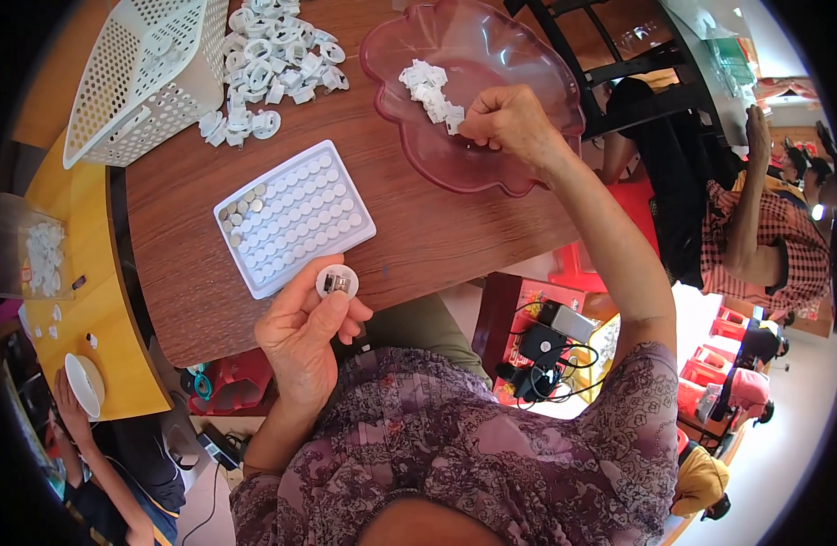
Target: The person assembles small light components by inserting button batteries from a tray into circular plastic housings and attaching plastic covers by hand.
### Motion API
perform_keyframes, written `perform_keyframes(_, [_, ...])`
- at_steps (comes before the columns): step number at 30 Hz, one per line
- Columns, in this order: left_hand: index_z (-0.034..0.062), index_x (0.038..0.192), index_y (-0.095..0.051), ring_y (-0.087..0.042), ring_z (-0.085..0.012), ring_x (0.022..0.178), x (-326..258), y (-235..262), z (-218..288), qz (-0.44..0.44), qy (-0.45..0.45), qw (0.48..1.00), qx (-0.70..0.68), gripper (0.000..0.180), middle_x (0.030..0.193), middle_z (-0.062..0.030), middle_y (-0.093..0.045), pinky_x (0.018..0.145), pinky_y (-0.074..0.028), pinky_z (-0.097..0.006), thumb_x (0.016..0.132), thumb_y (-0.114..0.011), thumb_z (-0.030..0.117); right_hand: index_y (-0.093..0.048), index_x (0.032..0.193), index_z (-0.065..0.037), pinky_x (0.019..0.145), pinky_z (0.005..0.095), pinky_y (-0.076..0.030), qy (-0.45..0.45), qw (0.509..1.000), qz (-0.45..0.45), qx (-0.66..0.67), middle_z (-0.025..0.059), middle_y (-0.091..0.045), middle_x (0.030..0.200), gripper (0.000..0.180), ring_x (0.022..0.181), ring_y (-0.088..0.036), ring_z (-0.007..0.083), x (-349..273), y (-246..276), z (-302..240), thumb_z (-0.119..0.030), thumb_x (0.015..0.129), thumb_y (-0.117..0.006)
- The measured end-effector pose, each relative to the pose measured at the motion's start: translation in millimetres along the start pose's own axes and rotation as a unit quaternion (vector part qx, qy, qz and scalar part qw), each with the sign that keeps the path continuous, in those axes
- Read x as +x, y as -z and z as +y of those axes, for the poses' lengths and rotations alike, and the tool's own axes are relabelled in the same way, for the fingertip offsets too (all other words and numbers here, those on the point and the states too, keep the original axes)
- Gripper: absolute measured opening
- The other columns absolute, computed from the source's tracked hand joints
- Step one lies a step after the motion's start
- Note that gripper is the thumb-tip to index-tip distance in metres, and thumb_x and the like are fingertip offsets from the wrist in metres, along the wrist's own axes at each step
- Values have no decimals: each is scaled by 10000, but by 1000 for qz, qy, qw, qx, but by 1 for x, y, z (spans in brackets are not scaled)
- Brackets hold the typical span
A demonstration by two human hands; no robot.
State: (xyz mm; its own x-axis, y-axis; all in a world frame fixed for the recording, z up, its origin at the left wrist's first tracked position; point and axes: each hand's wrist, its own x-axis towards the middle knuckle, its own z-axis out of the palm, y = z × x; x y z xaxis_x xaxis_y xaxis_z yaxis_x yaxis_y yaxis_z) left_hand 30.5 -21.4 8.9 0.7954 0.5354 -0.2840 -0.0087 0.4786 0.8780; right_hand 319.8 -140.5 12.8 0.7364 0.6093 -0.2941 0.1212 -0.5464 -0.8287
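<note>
My left hand (pixel 311 318) pinches a round white plastic part (pixel 337 280) between thumb and fingers, its metal inside facing up. Just beyond it on the table lies a white tray (pixel 295 218) with rows of round pockets. Several silver button cells (pixel 243 207) sit at the tray's left end. My right hand (pixel 514 127) reaches over a dark red scalloped basin (pixel 518 73). Its thumb and fingertips close on a small white plastic piece (pixel 454 119) at the near end of a little heap of white pieces (pixel 425 86); the fingertips partly hide it.
At the back left, a white perforated basket (pixel 145 109) stands beside a pile of white ring-shaped parts (pixel 277 55). On the yellow table (pixel 118 337) at left are a clear box of white parts (pixel 45 255) and a white bowl (pixel 85 385) touched by another person's hand (pixel 70 409).
</note>
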Motion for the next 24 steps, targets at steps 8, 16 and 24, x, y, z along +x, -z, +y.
perform_keyframes(8, [-52, 1212, -498, -549, -89, 594, 2, -6, 8, -4, 22, 1000, -19, 394, 791, -119, -642, 523, -423, -182, 842, -599, 38, -589, 696, 12, 473, 254, -374, 224, 968, 91, -64, 36, -535, 599, 89, 534, -474, 100, -70, -29, -50, -56, 700, -646])
perform_keyframes(16, [-33, 1242, -467, -558, -102, 682, 18, -25, 14, 8, 18, 991, -131, 435, 910, -95, -632, 580, -434, -212, 836, -606, 37, -556, 809, 58, 483, 311, -416, 587, 730, 99, -336, 124, -521, 735, 349, 598, -510, 236, -117, -78, -53, -72, 488, -606])
perform_keyframes(24, [-36, 1222, -487, -547, -74, 669, 16, -11, 10, 50, 0, 993, -103, 436, 906, -70, -633, 540, -420, -186, 808, -622, -25, -581, 839, 50, 494, 308, -411, 565, 789, 60, -233, 134, -544, 775, 258, 623, -521, 244, -114, -97, -36, -7, 593, -637])
